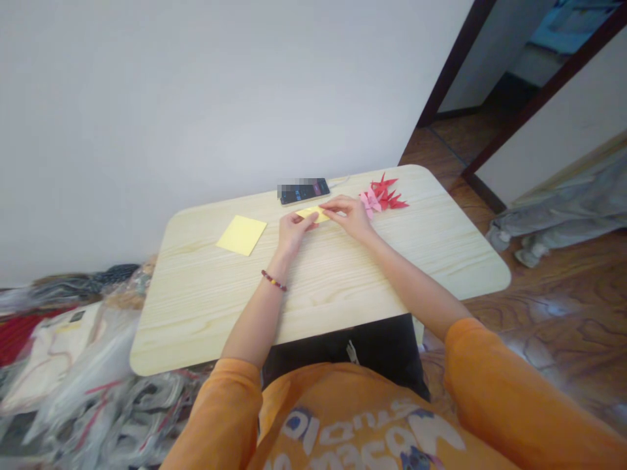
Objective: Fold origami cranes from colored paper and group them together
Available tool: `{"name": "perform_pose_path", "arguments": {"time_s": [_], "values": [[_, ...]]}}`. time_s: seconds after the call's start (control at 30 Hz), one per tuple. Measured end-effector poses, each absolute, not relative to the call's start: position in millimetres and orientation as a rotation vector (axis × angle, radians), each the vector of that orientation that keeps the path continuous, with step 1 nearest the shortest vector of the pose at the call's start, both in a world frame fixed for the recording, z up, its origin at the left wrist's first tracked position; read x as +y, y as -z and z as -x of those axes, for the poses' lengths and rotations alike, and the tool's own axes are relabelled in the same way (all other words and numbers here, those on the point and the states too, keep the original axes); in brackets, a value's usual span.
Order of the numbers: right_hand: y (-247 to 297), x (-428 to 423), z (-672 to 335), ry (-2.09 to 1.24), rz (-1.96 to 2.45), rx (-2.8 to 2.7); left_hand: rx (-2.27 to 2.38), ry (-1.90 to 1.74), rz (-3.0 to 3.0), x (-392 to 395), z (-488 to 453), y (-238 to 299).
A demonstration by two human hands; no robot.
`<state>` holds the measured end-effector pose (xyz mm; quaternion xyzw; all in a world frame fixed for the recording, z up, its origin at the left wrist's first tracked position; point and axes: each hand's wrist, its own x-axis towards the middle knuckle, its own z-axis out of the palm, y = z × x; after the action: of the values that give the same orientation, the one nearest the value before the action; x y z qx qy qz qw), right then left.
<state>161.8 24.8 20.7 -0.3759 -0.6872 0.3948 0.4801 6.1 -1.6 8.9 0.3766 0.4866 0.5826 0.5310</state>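
Observation:
A small folded piece of yellow paper point(309, 212) is between my two hands, just in front of the phone. My left hand point(292, 232) pinches its left part, with the thumb on top. The fingertips of my right hand point(349, 217) are closed on its right end. To the left lies a flat square of yellow paper point(241, 235), apart from both hands. Beside my right hand sit a pink origami crane point(371, 201) and red origami cranes point(389, 194) clustered together; my hand partly covers the pink one.
A smartphone point(305, 190) with its screen lit lies at the back of the pale wooden table point(206, 313), against the wall. Plastic-wrapped bundles point(112, 398) are piled on the left. At the right, a person's legs point(563, 209) stand near a doorway.

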Motion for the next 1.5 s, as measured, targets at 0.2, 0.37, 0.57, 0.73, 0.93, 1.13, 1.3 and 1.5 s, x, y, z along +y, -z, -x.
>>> {"name": "perform_pose_path", "arguments": {"time_s": [0.2,0.37,0.57,0.73,0.93,1.13,1.3,1.5], "values": [[-18,27,-161,-0.968,0.925,-1.650,1.129,-1.428,-0.931,-4,-9,-10],[-14,29,-158,-1.034,0.897,-1.589,1.136,-1.501,-0.987,-5,-12,-8],[-16,28,-156,-1.167,0.906,-1.487,1.134,-1.551,-1.054,-6,-14,-8],[-17,28,-157,-1.111,0.899,-1.523,1.126,-1.543,-1.076,-7,-12,-11],[-20,28,-162,-0.860,0.884,-1.719,1.279,-1.526,-1.368,-9,-8,-18],[-15,34,-166,-0.941,0.887,-1.654,1.332,-1.560,-1.367,-5,-6,-13],[-14,35,-166,-0.925,0.934,-1.665,1.296,-1.553,-1.425,-5,-6,-14],[-13,35,-165,-0.942,0.921,-1.681,1.332,-1.515,-1.555,-7,-4,-16]]}}
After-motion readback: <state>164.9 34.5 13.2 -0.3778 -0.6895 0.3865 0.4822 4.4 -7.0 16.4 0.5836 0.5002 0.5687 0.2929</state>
